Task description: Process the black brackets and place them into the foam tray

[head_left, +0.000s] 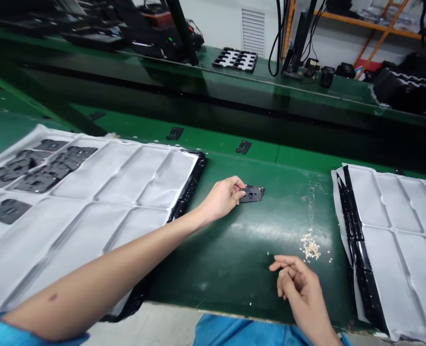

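My left hand [224,196] reaches out over the green belt [234,250] and pinches the left edge of a small flat black plastic part [253,193] that lies on the belt. My right hand [299,283] hovers low near the belt's front edge, its fingers loosely curled with nothing visible in them. A little heap of pale crumbs [310,247] lies just beyond it.
A white-lined black tray [126,182] on the left holds several black parts [36,168] at its far corner. Another white-lined tray [396,230] sits on the right. Two more black parts [175,133] [244,147] lie farther up the belt. Machines and a parts tray [236,59] stand on the far bench.
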### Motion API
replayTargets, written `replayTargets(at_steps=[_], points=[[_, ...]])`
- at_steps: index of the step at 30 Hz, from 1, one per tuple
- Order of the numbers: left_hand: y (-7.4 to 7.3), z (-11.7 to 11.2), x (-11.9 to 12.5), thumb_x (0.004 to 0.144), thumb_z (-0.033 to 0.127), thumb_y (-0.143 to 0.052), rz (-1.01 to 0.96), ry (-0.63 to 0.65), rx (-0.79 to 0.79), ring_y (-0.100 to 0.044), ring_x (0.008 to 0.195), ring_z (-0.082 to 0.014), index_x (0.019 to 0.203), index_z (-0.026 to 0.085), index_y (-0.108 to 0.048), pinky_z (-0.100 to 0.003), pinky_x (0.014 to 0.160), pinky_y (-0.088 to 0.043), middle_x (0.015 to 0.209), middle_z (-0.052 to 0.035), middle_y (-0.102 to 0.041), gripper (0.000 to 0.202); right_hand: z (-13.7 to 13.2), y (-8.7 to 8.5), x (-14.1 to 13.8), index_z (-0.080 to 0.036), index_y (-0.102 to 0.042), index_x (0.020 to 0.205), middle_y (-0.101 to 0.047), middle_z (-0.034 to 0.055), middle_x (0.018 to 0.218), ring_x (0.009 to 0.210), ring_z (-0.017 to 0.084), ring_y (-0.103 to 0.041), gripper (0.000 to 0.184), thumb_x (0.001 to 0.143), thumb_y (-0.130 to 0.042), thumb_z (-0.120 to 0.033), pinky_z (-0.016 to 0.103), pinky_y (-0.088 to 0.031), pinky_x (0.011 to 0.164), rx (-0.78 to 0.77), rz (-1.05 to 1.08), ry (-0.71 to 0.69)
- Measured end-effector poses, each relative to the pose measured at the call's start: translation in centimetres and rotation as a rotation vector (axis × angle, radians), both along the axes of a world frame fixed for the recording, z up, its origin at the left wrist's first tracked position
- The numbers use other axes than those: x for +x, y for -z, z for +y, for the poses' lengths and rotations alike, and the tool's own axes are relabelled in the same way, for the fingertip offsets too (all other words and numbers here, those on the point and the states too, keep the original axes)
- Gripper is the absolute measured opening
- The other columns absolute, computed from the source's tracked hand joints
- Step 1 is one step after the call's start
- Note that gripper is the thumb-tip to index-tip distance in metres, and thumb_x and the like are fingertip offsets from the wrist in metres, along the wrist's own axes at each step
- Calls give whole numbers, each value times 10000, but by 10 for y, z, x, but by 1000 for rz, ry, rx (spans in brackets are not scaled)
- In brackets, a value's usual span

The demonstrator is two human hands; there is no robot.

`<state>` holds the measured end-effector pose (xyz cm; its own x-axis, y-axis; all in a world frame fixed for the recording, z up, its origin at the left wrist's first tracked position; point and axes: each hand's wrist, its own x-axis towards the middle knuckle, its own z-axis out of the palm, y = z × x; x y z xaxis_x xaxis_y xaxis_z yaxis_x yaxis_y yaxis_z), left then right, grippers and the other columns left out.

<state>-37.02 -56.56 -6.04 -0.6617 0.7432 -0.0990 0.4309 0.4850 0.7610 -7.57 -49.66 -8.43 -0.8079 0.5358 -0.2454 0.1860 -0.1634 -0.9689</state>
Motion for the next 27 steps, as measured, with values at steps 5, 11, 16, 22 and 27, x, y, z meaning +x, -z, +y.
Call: replayTargets(at_steps=[5, 11, 16, 22, 27], points=[[-6, 7, -12, 868, 184, -670, 173, 25, -75, -687, 788, -202, 931, 203, -673, -335, 836, -540, 877, -25, -672, 65, 0, 7, 2, -171, -703, 1173, -752, 115, 1016, 594, 128, -611, 301, 1036, -589, -413, 260, -479, 553, -18, -6, -68], [-23, 42, -62, 967, 280, -627, 324, -133, -222, -656, 1138, -308, 1123, 158, -699, -415, 1060, -472, 1252, -142, -631, 211, 0, 8, 1, -164, -710, 1153, -760, 121, 1003, 599, 133, -604, 283, 1027, -603, -393, 266, -481, 564, -6, -2, -102], [-20, 98, -97, 926, 434, -733, 302, -297, -374, -555, 1314, -412, 1179, 96, -689, -520, 1084, -458, 1407, -226, -571, 424, -1, 9, 0, -170, -719, 1155, -776, 124, 999, 602, 140, -605, 274, 1023, -616, -386, 268, -488, 569, 41, 8, -137], [-30, 120, -90, 998, 349, -686, 243, -235, -377, -670, 1153, -273, 1297, 171, -643, -502, 976, -573, 1337, -108, -655, 351, -3, 8, 5, -167, -740, 1127, -775, 117, 974, 599, 141, -601, 316, 1006, -636, -440, 265, -501, 579, 77, 8, -69], [-59, 91, -18, 980, 184, -624, 205, 121, -192, -728, 818, -214, 983, 167, -697, -304, 789, -524, 806, -26, -741, 75, 14, -9, 0, -183, -740, 1178, -751, 91, 972, 642, 146, -590, 315, 1018, -616, -425, 263, -498, 613, 199, 17, 126]])
